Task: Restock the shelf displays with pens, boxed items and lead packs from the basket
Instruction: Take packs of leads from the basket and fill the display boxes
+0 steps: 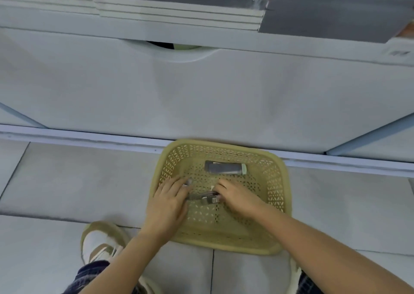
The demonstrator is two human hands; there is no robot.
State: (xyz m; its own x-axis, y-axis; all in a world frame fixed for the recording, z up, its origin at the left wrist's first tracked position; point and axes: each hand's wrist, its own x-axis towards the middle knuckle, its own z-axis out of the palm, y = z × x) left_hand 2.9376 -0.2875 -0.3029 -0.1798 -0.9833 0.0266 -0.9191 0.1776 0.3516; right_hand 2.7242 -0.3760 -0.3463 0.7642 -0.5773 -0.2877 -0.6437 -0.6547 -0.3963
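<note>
The basket (277, 195) is pale yellow plastic, squarish with rounded corners. Its walls and bottom are pierced in a lacy lattice and its rim is smooth and broad. It sits on the floor (74, 181), with its 12 o'clock rim against the foot of the white cabinet (201, 96).

Both my hands are inside it. My left hand (168, 202) comes in from 8 o'clock with its fingers curled round one end of a small bundle of pens (205, 198). The pens are slim, greyish barrels lying across the middle of the basket, blurred. My right hand (239, 200) comes in from 4 o'clock, fingertips bent down and pinching the other end of the same bundle. At 12 o'clock in the basket, apart from the pens, a flat grey pack (224, 167) lies crosswise on the lattice bottom. It is oblong and glossy, with a pale green cap at its 3 o'clock end.

The floor is large, matt, pale grey tiles with thin dark joints. The cabinet front is smooth and white, with a curved scooped handle slot (177, 51) at 12 o'clock. At 8 o'clock from the basket stands my left shoe (98, 242), white with tan trim, and a dark plaid trouser leg (89, 273) lies below it.
</note>
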